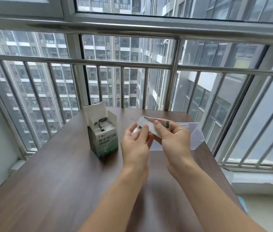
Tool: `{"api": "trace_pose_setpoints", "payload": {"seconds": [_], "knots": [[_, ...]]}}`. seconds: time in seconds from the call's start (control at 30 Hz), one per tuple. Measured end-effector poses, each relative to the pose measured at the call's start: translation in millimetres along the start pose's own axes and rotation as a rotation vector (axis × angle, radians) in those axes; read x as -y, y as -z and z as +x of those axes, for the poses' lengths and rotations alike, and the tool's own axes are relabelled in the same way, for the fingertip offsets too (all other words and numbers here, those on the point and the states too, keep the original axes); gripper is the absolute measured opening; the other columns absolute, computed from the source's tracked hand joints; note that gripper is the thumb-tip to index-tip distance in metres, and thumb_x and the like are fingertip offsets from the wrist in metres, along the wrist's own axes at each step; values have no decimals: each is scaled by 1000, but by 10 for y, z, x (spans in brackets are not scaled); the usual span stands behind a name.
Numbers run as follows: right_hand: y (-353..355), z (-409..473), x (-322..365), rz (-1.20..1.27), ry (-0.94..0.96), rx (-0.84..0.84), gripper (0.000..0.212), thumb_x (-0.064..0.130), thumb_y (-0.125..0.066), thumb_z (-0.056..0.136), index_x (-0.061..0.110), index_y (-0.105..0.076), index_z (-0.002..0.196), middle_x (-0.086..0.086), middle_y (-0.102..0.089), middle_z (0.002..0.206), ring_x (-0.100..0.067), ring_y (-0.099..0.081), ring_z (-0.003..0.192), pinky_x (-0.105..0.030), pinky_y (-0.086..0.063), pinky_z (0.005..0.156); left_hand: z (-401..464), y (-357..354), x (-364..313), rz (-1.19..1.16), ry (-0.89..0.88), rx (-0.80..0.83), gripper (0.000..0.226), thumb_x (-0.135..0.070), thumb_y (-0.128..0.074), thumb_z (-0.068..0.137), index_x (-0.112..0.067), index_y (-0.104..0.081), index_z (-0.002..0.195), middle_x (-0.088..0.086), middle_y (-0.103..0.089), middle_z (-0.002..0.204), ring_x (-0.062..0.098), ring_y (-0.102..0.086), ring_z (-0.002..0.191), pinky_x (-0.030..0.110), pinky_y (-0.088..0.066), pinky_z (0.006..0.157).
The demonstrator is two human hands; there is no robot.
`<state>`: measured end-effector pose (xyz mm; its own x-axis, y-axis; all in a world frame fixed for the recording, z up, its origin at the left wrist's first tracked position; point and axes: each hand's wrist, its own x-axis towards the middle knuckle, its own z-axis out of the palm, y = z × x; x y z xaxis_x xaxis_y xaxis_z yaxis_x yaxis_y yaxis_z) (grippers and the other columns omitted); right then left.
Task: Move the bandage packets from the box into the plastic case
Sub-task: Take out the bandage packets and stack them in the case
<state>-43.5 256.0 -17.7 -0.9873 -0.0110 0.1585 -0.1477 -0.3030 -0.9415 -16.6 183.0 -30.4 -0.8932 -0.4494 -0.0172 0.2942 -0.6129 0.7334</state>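
Bandage packets [146,127]: a thin white sheaf with green print, held in the air at centre frame, above the bench [57,173] and just left of the plastic case [194,136]. Both hands are on it. Left hand [136,144] pinches the lower left end, thumb over the face; right hand [174,139] pinches the upper right end, thumb on top and fingers curled beneath. How many packets make up the sheaf cannot be told; the edges blur together. Risks, as I judge them: the wrappers look slick and flat, so a loose pinch could let them fan apart and slide to the bench; the case is clear and low at centre right, its rim hard to read against the dark wood and partly hidden behind the right hand, so a drop could miss or catch the wall. The box [103,136], left of centre, stands tall and narrow with its lid flap up; more packets show upright inside, and a brush from a returning hand could tip it. Materials: box is light printed card, white and green, squared corners; packets are papery or filmy strips; case is thin translucent plastic; bench is dark wood-grain laminate, smooth. Steel window bars [132,87] fill the upper frame.
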Motion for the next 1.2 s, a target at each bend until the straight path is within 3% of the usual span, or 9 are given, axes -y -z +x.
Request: {"api": "trace_pose_setpoints", "payload": {"seconds": [0.17,0.3,0.37,0.53,0.6,0.67,0.83,1.1,1.2], "knots": [[154,18,-86,30,-36,-11,8,5,-68,93,3,-76,93,-10,-75,82,-23,-70,80,-44,-62,80,22,21,129,48,22,-13,7,-3,-64,93,-3,-68,98,9,-74,85,16,-70,77,23,-59,72],[290,18,-68,-145,147,-111,3,18,-77,86,18,-78,83,-2,-70,72,-16,-63,71,-33,-62,65,89,93,128,28,-18,-85,6,-2,-60,95,-6,-64,93,11,-73,85,17,-72,74,24,-58,64],[360,33,-7,-77,218,-177,4,20,-76,88,15,-75,87,3,-70,69,-12,-66,71,-27,-60,63,128,134,118,38,-7,-103,5,-4,-59,96,-8,-60,94,11,-73,88,16,-72,71,24,-57,60],[245,14,-96,-122,78,46,11,16,-68,94,6,-71,93,2,-70,73,-2,-62,60,-15,-47,56,95,140,142,106,-58,-30,12,-1,-63,93,-9,-54,94,7,-74,80,16,-70,69,27,-58,60],[195,1,-176,-117,-22,78,14,17,-67,95,4,-69,92,-5,-71,77,-9,-63,62,-17,-47,55,84,151,166,129,-92,-48,18,6,-63,91,-9,-54,92,4,-74,78,15,-69,69,26,-58,60],[176,-4,-238,-107,-76,78,11,17,-66,96,8,-68,88,-12,-71,81,-19,-63,70,-28,-51,61,82,172,187,137,-119,-76,23,12,-63,87,-9,-56,94,1,-75,77,12,-68,69,24,-57,60],[163,-16,-356,-207,49,35,14,23,-72,92,12,-70,100,-15,-75,95,-32,-71,87,-47,-59,79,36,152,237,160,-158,-58,19,4,-60,94,-12,-69,93,-4,-77,79,4,-70,72,16,-53,62],[179,-79,-360,-37,-10,-36,8,12,-71,92,5,-75,94,-24,-74,94,-23,-64,81,-45,-56,83,10,109,308,206,-104,-15,21,0,-54,98,-12,-71,91,2,-71,81,8,-61,69,15,-48,56],[229,-81,-358,-237,118,-35,4,15,-74,90,13,-77,88,-5,-77,81,-8,-63,70,-33,-56,73,26,102,345,251,-87,-32,23,2,-51,99,-10,-69,92,2,-68,77,5,-59,62,14,-45,53]]}}
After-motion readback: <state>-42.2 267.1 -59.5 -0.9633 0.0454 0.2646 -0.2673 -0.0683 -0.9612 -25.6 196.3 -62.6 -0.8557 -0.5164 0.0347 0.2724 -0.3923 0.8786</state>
